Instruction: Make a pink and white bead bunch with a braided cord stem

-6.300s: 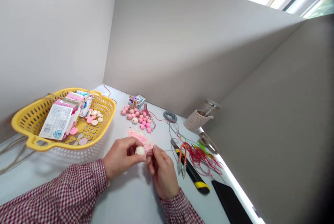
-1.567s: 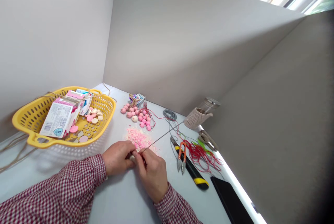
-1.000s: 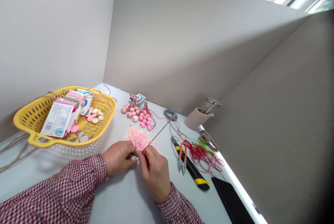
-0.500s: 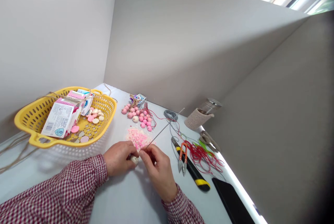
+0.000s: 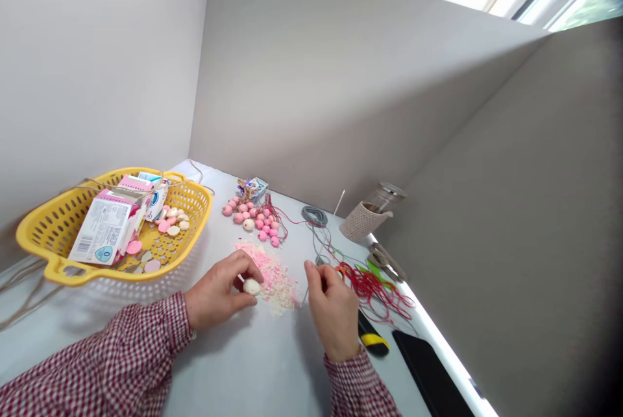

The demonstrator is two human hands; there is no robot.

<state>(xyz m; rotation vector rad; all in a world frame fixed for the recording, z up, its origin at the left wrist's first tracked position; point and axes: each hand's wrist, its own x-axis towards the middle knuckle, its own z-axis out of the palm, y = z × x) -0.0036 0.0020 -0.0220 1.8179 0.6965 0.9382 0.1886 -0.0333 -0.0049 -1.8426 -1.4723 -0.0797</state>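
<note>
Between the thumb and fingers of my left hand (image 5: 226, 290) is a small white ball (image 5: 252, 286), with a dark speck or hole on its face. My right hand (image 5: 333, 307) is closed in a pinch, apart from the ball and to its right. It grips a long thin metal rod (image 5: 339, 202), whose far end shows above the fist and whose other end shows faintly below the fingers. Pink and white shavings (image 5: 272, 274) lie spread on the table between my hands. Behind them sits a cluster of pink balls (image 5: 265, 226) with red cords.
A yellow basket (image 5: 41, 226) with boxes and pink and white discs stands left. To the right lie red cord (image 5: 377, 290), grey wire (image 5: 314, 214), a black-and-yellow cutter (image 5: 374, 339) and a black flat object (image 5: 428, 371). A jar in a woven cover (image 5: 360, 222) is at the back.
My right hand has moved right, drawing the rod away from the white ball. The rod stands steeper. My left hand still holds the ball, which shows more clearly.
</note>
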